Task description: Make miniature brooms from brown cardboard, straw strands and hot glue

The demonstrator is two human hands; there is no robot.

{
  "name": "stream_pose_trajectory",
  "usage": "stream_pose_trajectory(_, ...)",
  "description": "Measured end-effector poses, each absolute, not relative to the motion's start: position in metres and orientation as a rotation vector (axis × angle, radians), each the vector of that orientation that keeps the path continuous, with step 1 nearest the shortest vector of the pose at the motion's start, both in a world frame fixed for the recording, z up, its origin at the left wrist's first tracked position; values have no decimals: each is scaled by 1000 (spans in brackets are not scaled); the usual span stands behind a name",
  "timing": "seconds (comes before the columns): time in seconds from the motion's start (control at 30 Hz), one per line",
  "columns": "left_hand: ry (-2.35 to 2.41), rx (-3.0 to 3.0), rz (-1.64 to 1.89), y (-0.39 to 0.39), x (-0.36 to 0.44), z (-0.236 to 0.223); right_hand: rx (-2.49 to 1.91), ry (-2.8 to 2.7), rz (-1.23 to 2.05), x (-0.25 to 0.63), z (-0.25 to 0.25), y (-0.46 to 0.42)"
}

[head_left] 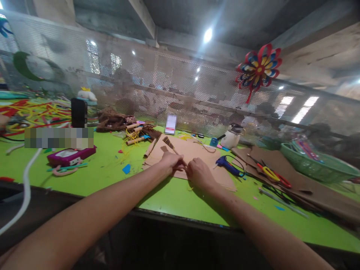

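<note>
My left hand (172,162) is closed around the thin handle of a small brown broom-shaped piece (168,142). Its dark, fringed end points up and away to the left. My right hand (199,173) is also closed, pinching the near end of the same handle close to my left fingertips. Fingers partly hide the handle between the hands. Under both hands lies a stack of tan paper sheets (204,152) on the green table (160,198). A blue glue gun (229,165) lies just right of the paper.
Rolled brown paper tubes (135,139) and dark brown scraps (115,120) lie at the back left. Nearer left sits a purple box (71,155). Scissors with yellow handles (270,173) rest on brown paper (260,155) at right, before a green basket (317,167). A lit phone (170,124) stands behind.
</note>
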State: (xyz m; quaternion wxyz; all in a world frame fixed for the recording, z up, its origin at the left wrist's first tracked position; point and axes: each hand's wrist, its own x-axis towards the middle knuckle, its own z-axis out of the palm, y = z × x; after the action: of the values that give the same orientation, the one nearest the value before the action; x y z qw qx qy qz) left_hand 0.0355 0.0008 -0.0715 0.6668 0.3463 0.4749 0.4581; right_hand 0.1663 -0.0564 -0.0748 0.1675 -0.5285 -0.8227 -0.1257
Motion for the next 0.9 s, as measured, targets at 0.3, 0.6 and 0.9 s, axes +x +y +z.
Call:
stream_pose_trajectory(0.3,1451,1425,597,1,-6,-48,-1479,-2461,-194,167,-72,-43)
stream_pose_trajectory(0.6,1042,2587,742,-8,-21,-59,-1425,-2463,-79,173,-71,-47)
stream_pose_trajectory(0.9,900,2675,820,10,-26,-74,-1431,-2441,-250,171,-83,-49)
